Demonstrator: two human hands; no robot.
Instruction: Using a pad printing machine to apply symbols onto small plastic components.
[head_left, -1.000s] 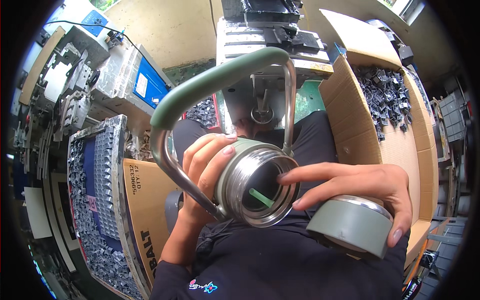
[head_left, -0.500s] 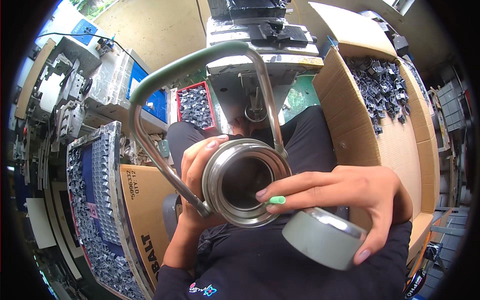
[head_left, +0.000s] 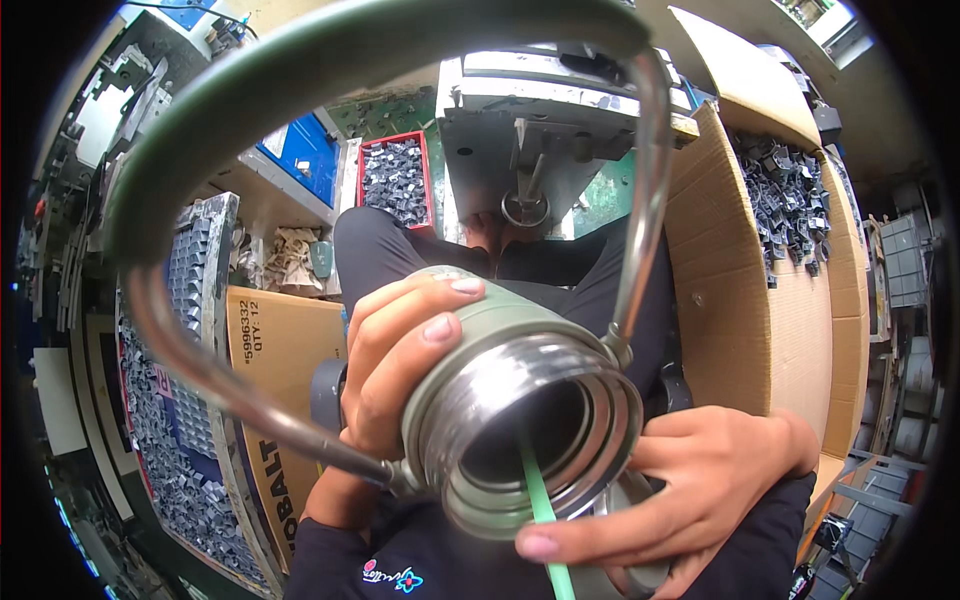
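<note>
A grey-green insulated bottle [head_left: 500, 310] with a bare metal mouth tilts toward me. My left hand [head_left: 400, 345] is wrapped round its body from the left. Its big hoop carry handle [head_left: 390, 45] stands up, arching across the upper part of the view. A light green straw [head_left: 538, 490] comes out of the open mouth and runs over the rim toward me. At the right of the mouth, my right hand [head_left: 690, 495] has a fingertip against the straw. The round grey-green lid [head_left: 635, 578] is under that hand, held by it and mostly hidden.
To my right stands an open cardboard box [head_left: 725, 270] with many small dark metal parts [head_left: 785, 215]. A red tray [head_left: 428, 185] of similar parts lies ahead, beside a machine [head_left: 490, 150]. On the left are a rack of parts [head_left: 195, 265] and a closed carton [head_left: 290, 330].
The bottle has come closer and tipped, so its handle looms larger. More of the straw now shows out of the mouth. My right hand has moved down with the lid.
</note>
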